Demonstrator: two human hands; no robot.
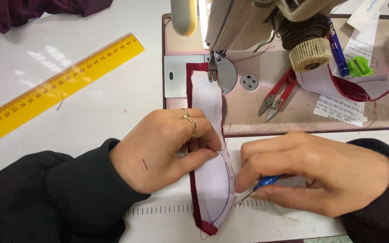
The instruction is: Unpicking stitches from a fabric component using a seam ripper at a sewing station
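- Two hands at work on a white worktop (113, 103); yellow ruler (59, 87) lies far left, untouched.
- Left hand (163, 150): fingers curled together, pressing a fabric strip (212, 180) flat, thumb on its white face.
- Fabric strip: maroon backing, white interfacing on top, running from the worktop edge up under the presser foot (212, 72). Looks light, limp and thin; best held flat near the edges.
- Right hand (311, 173): pinched on a blue-handled tool (266, 182); tip barely visible, kind unclear.
- Red snips (278, 92) rest on the machine bed (257, 114).
- Needle hidden; machine head cut off.
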